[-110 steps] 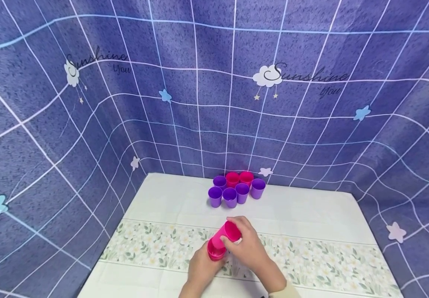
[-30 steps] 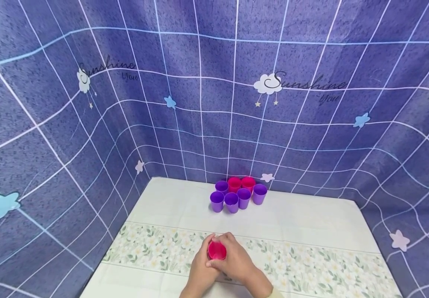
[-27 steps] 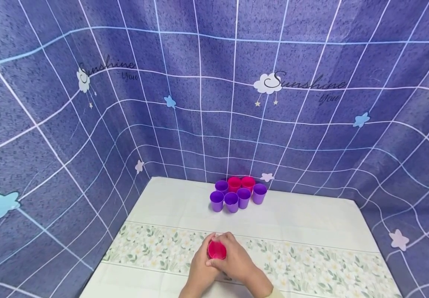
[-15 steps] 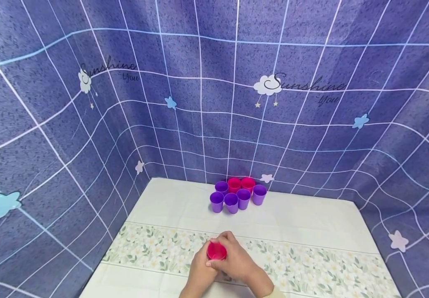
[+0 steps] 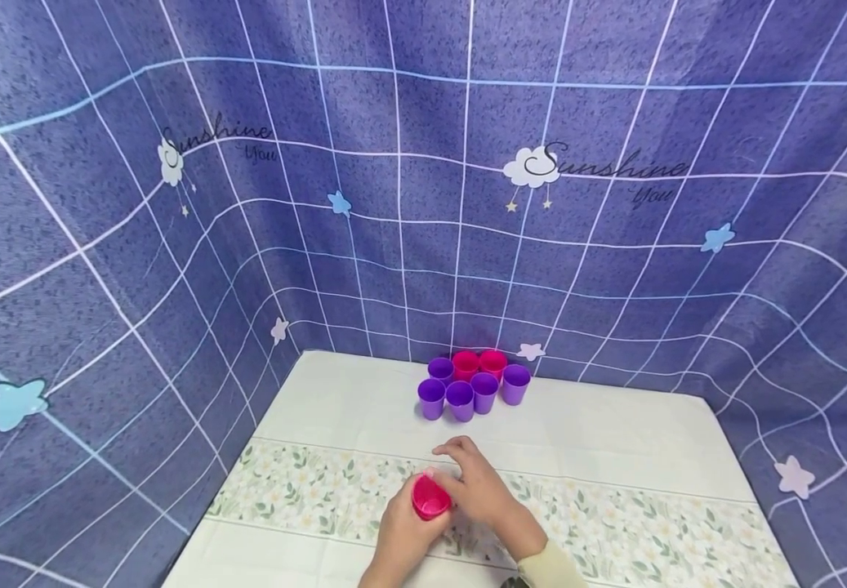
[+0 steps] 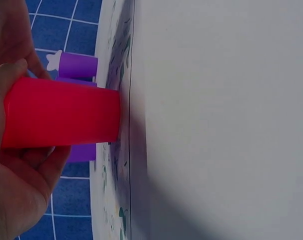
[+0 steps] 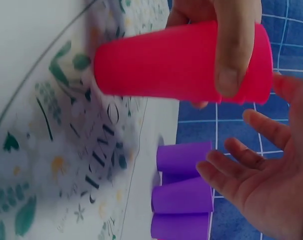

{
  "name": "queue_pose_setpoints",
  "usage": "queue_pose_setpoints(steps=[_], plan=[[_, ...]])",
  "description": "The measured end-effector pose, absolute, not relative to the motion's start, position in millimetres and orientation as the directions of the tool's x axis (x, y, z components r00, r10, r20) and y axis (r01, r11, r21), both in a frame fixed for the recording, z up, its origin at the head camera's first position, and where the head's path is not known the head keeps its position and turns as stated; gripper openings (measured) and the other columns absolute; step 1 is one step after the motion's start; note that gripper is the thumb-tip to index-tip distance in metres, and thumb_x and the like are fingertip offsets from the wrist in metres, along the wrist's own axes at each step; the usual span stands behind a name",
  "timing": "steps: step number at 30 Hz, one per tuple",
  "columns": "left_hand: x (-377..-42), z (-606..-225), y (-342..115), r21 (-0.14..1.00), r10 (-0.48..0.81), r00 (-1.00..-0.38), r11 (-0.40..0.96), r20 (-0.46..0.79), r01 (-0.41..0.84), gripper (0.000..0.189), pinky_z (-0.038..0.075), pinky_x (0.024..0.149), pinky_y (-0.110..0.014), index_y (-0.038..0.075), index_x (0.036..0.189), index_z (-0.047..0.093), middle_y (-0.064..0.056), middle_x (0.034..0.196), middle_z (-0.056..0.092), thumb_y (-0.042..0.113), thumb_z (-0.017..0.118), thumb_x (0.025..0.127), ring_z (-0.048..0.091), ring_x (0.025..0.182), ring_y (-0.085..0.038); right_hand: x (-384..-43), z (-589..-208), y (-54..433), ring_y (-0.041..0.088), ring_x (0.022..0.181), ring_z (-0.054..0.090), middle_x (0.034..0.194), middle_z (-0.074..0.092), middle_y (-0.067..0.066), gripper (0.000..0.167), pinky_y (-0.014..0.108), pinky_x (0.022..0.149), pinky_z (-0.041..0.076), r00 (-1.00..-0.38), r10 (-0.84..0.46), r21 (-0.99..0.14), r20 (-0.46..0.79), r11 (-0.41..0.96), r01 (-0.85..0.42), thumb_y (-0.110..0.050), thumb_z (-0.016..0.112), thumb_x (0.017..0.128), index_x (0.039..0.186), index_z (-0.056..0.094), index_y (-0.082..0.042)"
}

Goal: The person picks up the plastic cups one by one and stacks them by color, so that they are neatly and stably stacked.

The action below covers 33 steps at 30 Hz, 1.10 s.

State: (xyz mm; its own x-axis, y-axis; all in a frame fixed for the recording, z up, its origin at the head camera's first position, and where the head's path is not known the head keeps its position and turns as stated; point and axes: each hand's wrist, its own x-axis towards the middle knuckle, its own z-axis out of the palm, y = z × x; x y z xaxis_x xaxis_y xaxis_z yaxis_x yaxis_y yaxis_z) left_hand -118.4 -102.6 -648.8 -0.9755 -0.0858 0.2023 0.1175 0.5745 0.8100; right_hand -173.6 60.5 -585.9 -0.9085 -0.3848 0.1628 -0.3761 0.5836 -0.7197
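Observation:
In the head view my left hand (image 5: pixel 404 527) grips a pink plastic cup (image 5: pixel 430 496) low over the flowered band. The right wrist view shows stacked rim edges, so the pink cups (image 7: pixel 161 62) look nested, with the left thumb across them. My right hand (image 5: pixel 485 494) is beside the rim, its fingers loosely spread. One digit is at the rim in the right wrist view; whether it touches cannot be told. In the left wrist view the pink cup's wall (image 6: pixel 61 114) shows, its narrow base just over or on the cloth.
Several purple cups (image 5: pixel 460 400) and two pink cups (image 5: pixel 465 365) stand mouth up in a cluster at the table's back. A white tablecloth (image 5: pixel 349 400) with a floral band covers the table. A blue grid-patterned curtain (image 5: pixel 423 278) encloses the back and sides.
Earlier the right hand tilted a pink cup into the one in the left hand, then both hands wrapped round them. Now the right hand has loosened and drawn back; the left keeps its grip.

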Motion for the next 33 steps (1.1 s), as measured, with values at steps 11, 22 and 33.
queue_pose_setpoints(steps=[11,22,33], plan=[[-116.9,-650.3,-99.3,0.824,-0.132,-0.977,0.563,0.168,0.066,0.073,0.062,0.097,-0.045,0.020,0.134,0.063,0.001,0.118,0.077,0.046,0.094,0.074,0.075,0.109,-0.019,-205.8,-583.2,71.8,0.032,0.132,0.065,0.137,0.066,0.007,0.040,0.053,0.114,0.052,-0.912,-0.292,-0.681,0.288,0.607,-0.410,-0.038,0.065,0.103,0.134,0.067,-0.012],[-124.1,-647.2,-103.4,0.830,-0.103,-0.980,0.552,0.168,0.084,0.077,0.063,0.093,-0.039,0.015,0.135,0.065,0.002,0.115,0.078,0.045,0.095,0.072,0.076,0.105,-0.018,-247.7,-579.2,85.8,0.040,0.139,0.059,0.146,0.062,0.020,0.043,0.057,0.118,0.048,-0.906,-0.271,-0.633,0.325,0.650,-0.421,-0.029,0.066,0.102,0.137,0.066,-0.003],[-126.1,-649.8,-103.6,0.832,-0.096,-0.983,0.549,0.155,0.078,0.065,0.063,0.089,-0.034,0.025,0.124,0.067,0.009,0.108,0.078,0.049,0.095,0.070,0.075,0.100,-0.011,-282.8,-592.0,92.6,0.044,0.155,0.040,0.153,0.057,0.020,0.042,0.059,0.127,0.037,-0.909,-0.252,-0.560,0.332,0.723,-0.405,-0.029,0.068,0.100,0.133,0.069,-0.003]])
